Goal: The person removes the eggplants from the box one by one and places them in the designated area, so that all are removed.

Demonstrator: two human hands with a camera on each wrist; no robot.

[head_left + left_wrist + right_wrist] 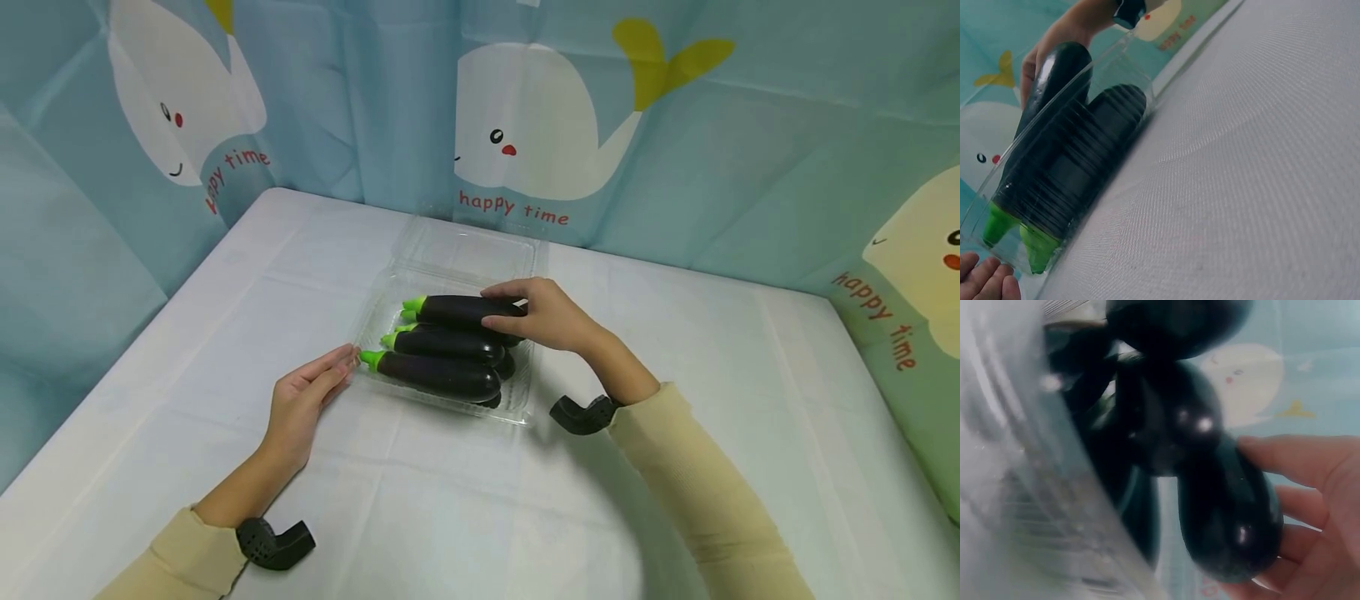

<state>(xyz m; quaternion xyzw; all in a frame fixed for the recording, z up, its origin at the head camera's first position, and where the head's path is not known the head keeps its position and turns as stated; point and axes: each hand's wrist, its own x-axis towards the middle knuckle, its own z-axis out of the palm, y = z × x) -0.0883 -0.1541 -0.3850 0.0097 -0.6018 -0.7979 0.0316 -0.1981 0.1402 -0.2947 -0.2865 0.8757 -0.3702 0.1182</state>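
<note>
Several dark eggplants with bright green stems lie piled in a clear plastic box (517, 410) on the table. My right hand (551, 317) grips the blunt end of the rearmost top eggplant (457, 310), with thumb in front and fingers behind. In the right wrist view, that eggplant (1232, 519) sits against the curled fingers (1297, 544). My left hand (296, 404) pinches the box's left edge, beside the green stem of the front eggplant (442, 377). The left wrist view shows eggplants (1107, 134) through the ribbed box wall, the left fingertips (988, 278) at its near corner.
The box's clear lid (472, 250) lies folded back behind it, toward the curtain. A blue curtain with whale prints (525, 125) hangs along the back and sides of the white-covered table (675, 350). Black wrist devices (277, 543) sit on both sleeves.
</note>
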